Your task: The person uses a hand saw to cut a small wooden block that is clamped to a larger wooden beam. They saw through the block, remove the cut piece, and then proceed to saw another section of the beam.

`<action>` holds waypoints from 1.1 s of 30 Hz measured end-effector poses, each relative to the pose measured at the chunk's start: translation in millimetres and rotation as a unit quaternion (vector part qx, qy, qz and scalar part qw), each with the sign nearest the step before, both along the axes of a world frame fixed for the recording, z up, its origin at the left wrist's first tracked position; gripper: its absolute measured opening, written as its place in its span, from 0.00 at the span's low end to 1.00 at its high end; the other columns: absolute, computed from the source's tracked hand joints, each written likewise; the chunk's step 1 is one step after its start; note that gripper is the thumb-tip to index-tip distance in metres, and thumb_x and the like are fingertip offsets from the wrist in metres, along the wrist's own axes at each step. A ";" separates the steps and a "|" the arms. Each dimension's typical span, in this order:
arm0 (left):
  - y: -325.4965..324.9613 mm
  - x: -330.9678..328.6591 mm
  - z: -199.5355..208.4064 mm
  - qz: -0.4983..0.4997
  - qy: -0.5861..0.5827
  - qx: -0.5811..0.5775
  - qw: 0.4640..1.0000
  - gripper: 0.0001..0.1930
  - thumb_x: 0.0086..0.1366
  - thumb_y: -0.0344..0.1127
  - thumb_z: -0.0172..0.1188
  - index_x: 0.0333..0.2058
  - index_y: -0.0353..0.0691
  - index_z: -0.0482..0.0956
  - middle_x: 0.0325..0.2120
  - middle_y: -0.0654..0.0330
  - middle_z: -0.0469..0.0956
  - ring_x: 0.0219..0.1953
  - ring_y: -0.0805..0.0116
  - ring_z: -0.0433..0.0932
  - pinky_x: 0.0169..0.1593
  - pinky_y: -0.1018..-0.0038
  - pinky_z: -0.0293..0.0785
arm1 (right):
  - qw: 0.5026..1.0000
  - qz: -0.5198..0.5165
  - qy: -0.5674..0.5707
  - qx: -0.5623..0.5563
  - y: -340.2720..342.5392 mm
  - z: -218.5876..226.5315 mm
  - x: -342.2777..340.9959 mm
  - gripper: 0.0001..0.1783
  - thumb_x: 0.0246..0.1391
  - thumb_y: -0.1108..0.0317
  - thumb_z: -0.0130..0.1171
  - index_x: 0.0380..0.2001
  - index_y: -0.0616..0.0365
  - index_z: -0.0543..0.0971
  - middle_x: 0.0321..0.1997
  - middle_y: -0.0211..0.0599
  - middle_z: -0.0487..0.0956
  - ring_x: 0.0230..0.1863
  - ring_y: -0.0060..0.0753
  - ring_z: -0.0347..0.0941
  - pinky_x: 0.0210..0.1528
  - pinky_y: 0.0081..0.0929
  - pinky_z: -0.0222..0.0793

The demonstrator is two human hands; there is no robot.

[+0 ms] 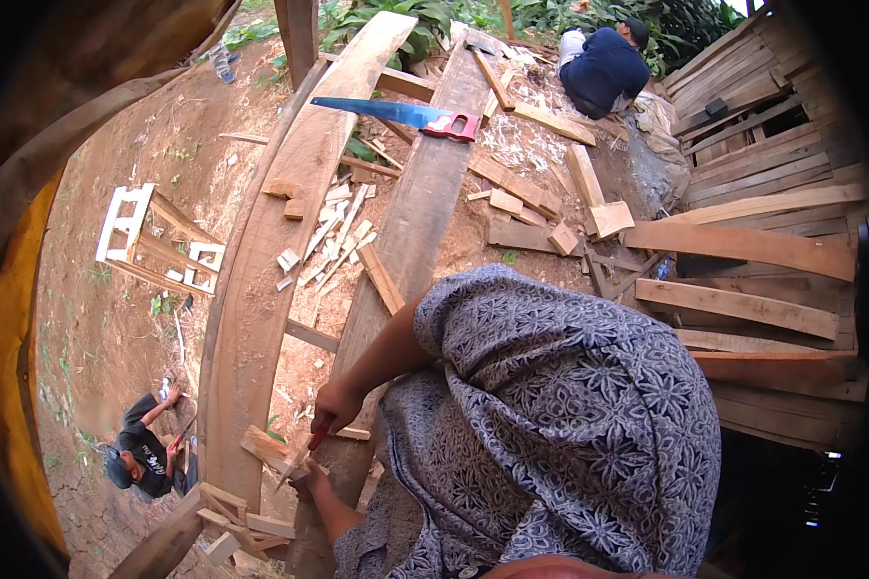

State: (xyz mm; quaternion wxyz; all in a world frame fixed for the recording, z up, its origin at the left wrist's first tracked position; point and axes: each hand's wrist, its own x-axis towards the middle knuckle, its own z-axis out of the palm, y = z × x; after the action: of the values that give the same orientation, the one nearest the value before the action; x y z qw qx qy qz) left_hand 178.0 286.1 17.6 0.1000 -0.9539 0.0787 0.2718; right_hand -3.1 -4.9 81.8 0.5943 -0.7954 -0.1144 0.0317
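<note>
My right hand point(332, 405) is closed round the red handle of a tool point(320, 431). A thin, pale metal blade runs from it down and left; its exact kind I cannot make out. Below, my left hand point(309, 480) grips the near end of a short wood block point(265, 447). The blade crosses this block close to my left fingers, which are partly hidden. Both hands are over the gap between two long planks, near the closer plank point(417, 217). My patterned sleeve and shirt fill the lower middle.
A handsaw point(396, 113) with a red handle and a hammer point(490, 77) lie on the planks' far part. Offcuts point(336, 227) and shavings litter the ground. A wooden frame point(159, 241) stands left. Two people sit nearby, lower left and upper right. Boards lean at right.
</note>
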 end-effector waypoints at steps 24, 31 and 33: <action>44.4 -1.0 30.0 0.086 0.068 -0.060 0.992 0.53 0.62 0.69 0.59 0.70 0.29 0.54 0.64 0.35 0.67 0.68 0.39 0.65 0.72 0.57 0.57 | 0.998 0.021 0.012 0.051 8.8 16.9 2.6 0.28 0.58 0.60 0.63 0.62 0.48 0.75 0.41 0.48 0.84 0.40 0.56 0.80 0.43 0.46 0.74; 50.5 0.1 45.7 0.113 0.088 -0.103 0.984 0.53 0.61 0.66 0.64 0.71 0.33 0.54 0.64 0.37 0.68 0.67 0.39 0.67 0.71 0.55 0.60 | 0.999 0.029 0.027 0.020 27.2 12.8 -2.3 0.27 0.57 0.60 0.59 0.62 0.39 0.78 0.54 0.42 0.83 0.50 0.51 0.80 0.51 0.43 0.75; 55.4 -2.6 54.8 0.111 0.095 -0.110 0.983 0.53 0.60 0.65 0.66 0.71 0.34 0.53 0.64 0.38 0.68 0.67 0.39 0.67 0.71 0.55 0.61 | 0.999 0.008 0.043 0.015 36.9 15.5 -8.5 0.26 0.56 0.59 0.61 0.60 0.41 0.79 0.51 0.44 0.84 0.49 0.52 0.81 0.49 0.44 0.75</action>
State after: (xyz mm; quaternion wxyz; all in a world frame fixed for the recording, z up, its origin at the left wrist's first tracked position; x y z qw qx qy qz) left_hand 175.4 341.5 72.4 -0.0445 -0.9318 0.0114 0.3599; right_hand -11.6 32.0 97.3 0.6104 -0.7833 -0.0958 0.0685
